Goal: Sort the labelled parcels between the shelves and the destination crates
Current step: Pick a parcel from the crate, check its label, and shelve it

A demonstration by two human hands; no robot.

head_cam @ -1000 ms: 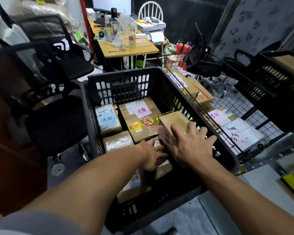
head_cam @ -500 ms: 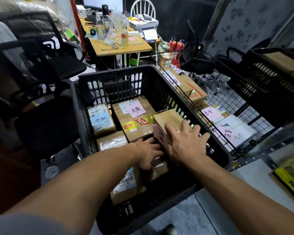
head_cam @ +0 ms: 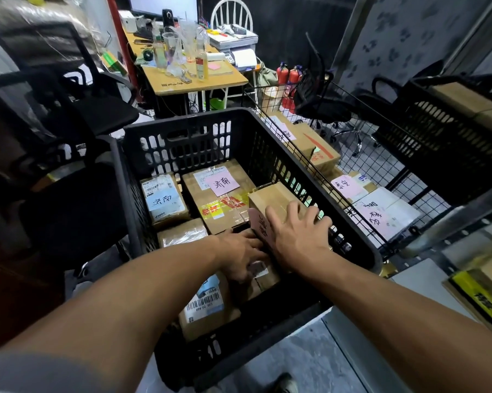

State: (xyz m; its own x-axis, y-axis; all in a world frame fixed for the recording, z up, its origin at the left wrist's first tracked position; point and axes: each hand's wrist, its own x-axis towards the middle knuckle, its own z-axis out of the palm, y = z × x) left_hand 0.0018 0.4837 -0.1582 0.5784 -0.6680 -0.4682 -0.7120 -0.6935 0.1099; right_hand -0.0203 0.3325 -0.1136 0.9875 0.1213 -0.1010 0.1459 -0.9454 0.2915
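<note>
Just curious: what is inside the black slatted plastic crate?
Taped brown cardboard parcels: a blue-labelled parcel, a pink-noted parcel, a tilted box under the right hand. Anything beneath is covered.

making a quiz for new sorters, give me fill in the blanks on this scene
The crate holding the parcels is ____.
The note on its biggest parcel is ____.
The ____ hand lies on top of the tilted box.
The extinguishers at the back are ____.
Missing: black; pink; right; red.
</note>
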